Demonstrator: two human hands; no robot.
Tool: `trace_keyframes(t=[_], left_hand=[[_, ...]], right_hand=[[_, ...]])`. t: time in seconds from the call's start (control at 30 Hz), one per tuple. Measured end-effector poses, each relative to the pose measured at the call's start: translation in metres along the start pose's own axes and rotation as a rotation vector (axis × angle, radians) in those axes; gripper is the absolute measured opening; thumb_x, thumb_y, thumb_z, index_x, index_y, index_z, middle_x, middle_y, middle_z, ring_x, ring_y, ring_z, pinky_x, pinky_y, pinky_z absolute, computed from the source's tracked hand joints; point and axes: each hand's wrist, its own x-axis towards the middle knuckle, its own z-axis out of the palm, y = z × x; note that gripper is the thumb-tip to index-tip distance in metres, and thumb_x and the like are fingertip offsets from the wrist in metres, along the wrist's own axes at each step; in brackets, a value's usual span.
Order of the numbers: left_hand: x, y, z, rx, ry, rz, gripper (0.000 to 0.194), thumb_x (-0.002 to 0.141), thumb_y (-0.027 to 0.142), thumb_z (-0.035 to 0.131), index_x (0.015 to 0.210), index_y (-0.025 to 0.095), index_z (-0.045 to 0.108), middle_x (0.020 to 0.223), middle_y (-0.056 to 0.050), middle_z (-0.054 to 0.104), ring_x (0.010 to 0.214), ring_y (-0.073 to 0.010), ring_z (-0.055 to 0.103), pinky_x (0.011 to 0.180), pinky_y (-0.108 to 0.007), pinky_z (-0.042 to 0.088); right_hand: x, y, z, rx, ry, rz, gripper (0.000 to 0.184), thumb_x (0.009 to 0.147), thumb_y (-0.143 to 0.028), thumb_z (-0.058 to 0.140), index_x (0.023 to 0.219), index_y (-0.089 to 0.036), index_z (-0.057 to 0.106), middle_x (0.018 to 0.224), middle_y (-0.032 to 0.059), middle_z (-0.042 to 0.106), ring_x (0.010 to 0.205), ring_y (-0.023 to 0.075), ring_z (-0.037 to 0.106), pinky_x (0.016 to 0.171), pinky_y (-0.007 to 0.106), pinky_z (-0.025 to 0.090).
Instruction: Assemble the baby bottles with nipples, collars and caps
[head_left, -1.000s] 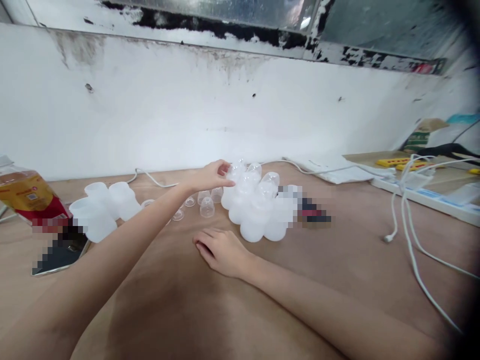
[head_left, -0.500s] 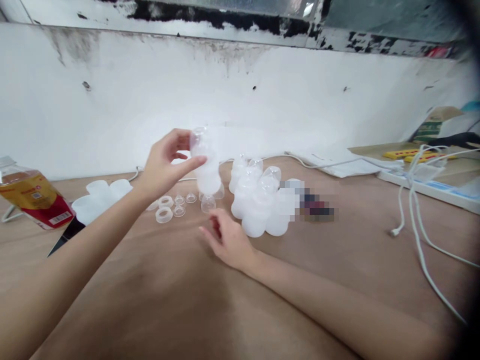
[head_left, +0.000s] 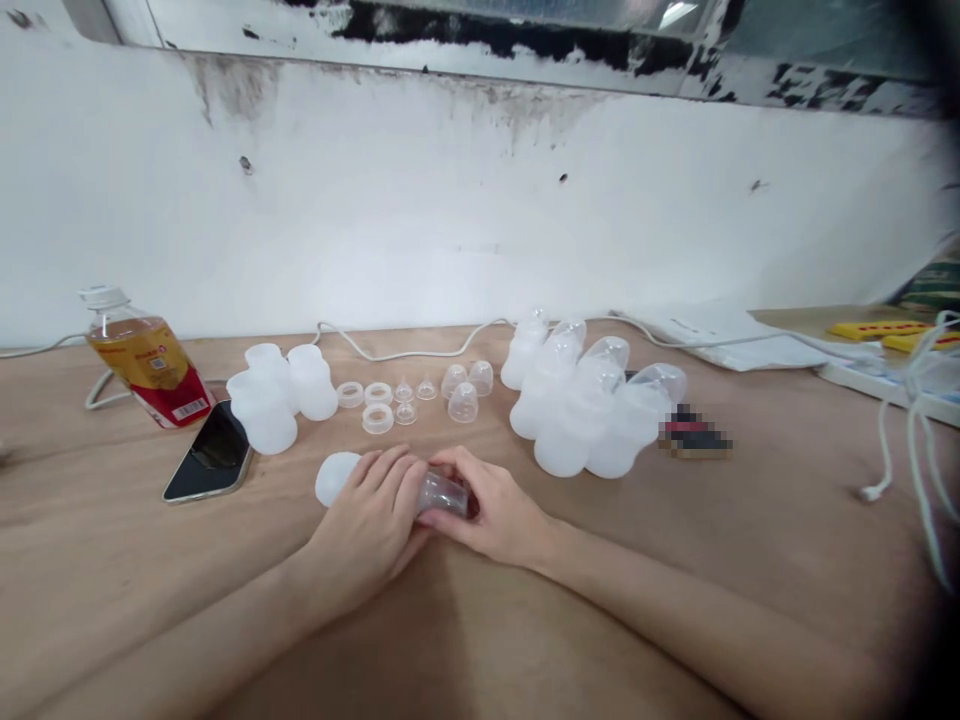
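The left hand [head_left: 375,515] wraps and the right hand [head_left: 495,505] clasps the clear cap [head_left: 442,495] of a white bottle [head_left: 334,478], its middle finger-hidden, long axis crosswise, cap rightward, well before the back edge of the desk [head_left: 735,520].

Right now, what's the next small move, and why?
Probably ease the clear cap off with the right hand while the left hand steadies the white bottle: the right curls around the cap, the left covers the body, and three capless bottles stand near three loose caps.
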Motion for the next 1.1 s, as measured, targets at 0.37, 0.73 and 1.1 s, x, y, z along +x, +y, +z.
trace_keyframes(t=[0.37,0.73,1.1], left_hand=[[0.007,-0.007,-0.020,-0.010,-0.250,-0.076,0.035,0.083,0.042,0.036,0.111,0.022,0.043,0.086,-0.005,0.059,0.069,-0.0203,0.057,0.050,-0.027,0.039],[0.007,-0.036,-0.029,-0.243,-0.162,-0.474,0.053,0.065,0.064,0.050,0.104,0.030,0.036,0.102,-0.001,0.060,0.079,-0.0248,0.061,0.060,-0.034,0.045],[0.009,-0.041,-0.030,-0.415,-0.013,-0.483,0.049,0.067,0.054,0.055,0.104,0.027,0.038,0.099,0.000,0.058,0.085,-0.0210,0.057,0.069,-0.032,0.044]], right_hand=[[-0.001,0.001,-0.001,0.078,-0.092,0.088,0.029,0.079,-0.041,0.050,0.096,-0.018,0.044,0.083,0.0030,0.060,0.067,0.0133,0.057,0.058,0.025,0.043],[0.029,-0.019,-0.074,-0.657,0.192,-0.002,0.023,0.078,-0.018,0.052,0.100,-0.021,0.046,0.101,0.0074,0.054,0.093,0.0212,0.053,0.066,0.029,0.046],[0.077,-0.007,-0.057,-1.085,-0.236,0.497,0.021,0.072,0.000,0.047,0.088,-0.006,0.059,0.083,0.0183,0.063,0.085,0.0300,0.060,0.065,0.033,0.042]])
